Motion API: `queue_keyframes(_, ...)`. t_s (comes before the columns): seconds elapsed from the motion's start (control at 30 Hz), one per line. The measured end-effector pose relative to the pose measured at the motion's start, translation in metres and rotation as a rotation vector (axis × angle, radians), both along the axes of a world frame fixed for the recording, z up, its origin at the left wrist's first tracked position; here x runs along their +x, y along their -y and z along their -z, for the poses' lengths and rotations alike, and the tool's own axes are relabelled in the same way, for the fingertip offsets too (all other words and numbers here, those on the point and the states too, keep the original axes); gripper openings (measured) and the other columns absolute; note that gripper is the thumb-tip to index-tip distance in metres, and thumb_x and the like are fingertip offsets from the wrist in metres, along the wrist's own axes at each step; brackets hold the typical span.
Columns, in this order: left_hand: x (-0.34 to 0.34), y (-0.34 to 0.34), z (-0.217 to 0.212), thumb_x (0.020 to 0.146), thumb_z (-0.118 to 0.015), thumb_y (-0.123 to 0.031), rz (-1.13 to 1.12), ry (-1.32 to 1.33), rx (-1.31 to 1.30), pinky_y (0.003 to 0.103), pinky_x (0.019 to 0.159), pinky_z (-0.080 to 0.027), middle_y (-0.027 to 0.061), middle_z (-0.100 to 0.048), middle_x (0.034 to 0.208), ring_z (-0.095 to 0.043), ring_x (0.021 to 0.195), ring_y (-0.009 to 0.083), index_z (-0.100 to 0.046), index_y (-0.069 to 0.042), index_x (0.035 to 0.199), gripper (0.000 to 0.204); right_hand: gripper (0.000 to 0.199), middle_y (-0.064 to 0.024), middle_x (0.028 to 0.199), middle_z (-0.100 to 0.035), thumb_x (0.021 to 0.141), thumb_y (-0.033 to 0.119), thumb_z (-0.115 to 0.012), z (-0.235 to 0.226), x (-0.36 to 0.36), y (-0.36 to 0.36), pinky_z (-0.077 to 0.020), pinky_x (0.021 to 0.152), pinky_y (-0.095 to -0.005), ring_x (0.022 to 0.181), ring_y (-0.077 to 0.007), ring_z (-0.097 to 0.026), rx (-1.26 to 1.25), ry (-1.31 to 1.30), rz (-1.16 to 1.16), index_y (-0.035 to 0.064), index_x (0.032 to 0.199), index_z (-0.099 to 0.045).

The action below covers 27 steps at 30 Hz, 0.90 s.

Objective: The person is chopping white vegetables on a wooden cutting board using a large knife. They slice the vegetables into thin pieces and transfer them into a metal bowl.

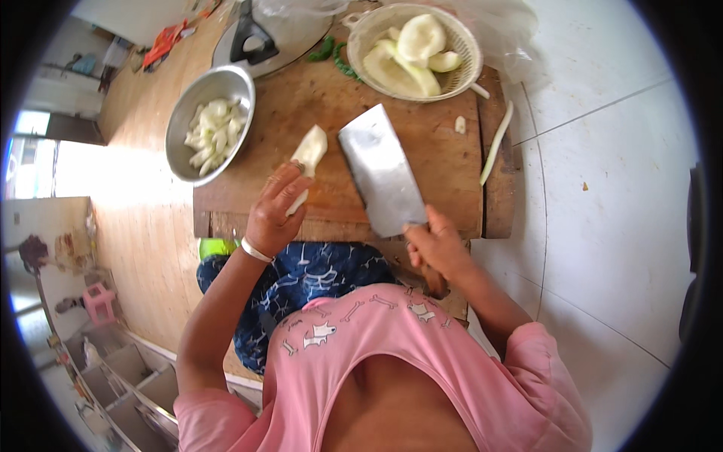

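Note:
My left hand (275, 209) grips a long pale piece of peeled gourd (312, 148) over the wooden tabletop (294, 98). In my right hand (440, 245) is the handle of a cleaver (382, 172), its broad blade lying to the right of the gourd piece and apart from it. A steel bowl (175, 139) at the left holds many cut pale slices (214, 132). At the far right a cream colander (472, 69) contains larger gourd chunks (422, 39).
Green peppers (322, 50) lie beside the colander, near a pot lid (294, 47) with a black handle. A pale strip of peel (497, 143) and a small scrap (460, 124) rest near the right edge. A clear plastic bag (506, 45) sits behind. A pink stool (99, 303) stands at left.

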<state>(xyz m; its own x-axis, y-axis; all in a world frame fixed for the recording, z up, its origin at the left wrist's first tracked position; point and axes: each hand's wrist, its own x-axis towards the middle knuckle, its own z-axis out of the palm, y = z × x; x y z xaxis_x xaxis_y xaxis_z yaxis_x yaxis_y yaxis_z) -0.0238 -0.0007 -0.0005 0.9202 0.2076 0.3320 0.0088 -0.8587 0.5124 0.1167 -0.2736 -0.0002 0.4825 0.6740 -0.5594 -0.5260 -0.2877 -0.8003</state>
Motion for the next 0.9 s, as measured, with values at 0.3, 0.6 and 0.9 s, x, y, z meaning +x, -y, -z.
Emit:
queue_keyframes(0.3, -0.014, 0.016, -0.006, 0.082, -0.073, -0.019, -0.111, -0.164, 0.143, 0.048, 0.107, -0.038, 0.0160, -0.062, 0.129, -0.054, 0.126, 0.0347, -0.064, -0.006, 0.118, 0.039, 0.022, -0.0004, 0.068, -0.055, 0.096, 0.015, -0.060, -0.024, 0.016, -0.006, -0.0440, 0.048, -0.0265, 0.052, -0.0076, -0.051, -0.087, 0.364, -0.075, -0.0006, 0.111, -0.058)
queue_keyframes(0.6, 0.033, 0.022, 0.022, 0.086, -0.065, -0.015, -0.188, -0.031, 0.241, 0.043, 0.096, -0.044, 0.0083, -0.064, 0.122, -0.058, 0.115, 0.0281, -0.068, -0.010, 0.113, 0.027, 0.016, -0.0171, 0.072, -0.060, 0.091, 0.016, -0.062, -0.051, 0.017, -0.031, -0.0483, 0.055, -0.0429, 0.058, -0.0346, -0.061, -0.178, 1.175, -0.366, 0.0045, 0.102, -0.060)
queue_keyframes(0.9, 0.034, 0.037, 0.022, 0.085, -0.063, -0.016, -0.251, -0.072, 0.364, 0.043, 0.095, -0.043, 0.0050, -0.060, 0.126, -0.053, 0.120, 0.0255, -0.069, -0.011, 0.114, 0.030, 0.017, -0.0171, 0.078, -0.065, 0.091, 0.018, -0.061, -0.059, 0.006, -0.042, -0.0511, 0.062, -0.0474, 0.069, -0.0391, -0.064, -0.288, 1.409, -0.499, 0.0062, 0.104, -0.059)
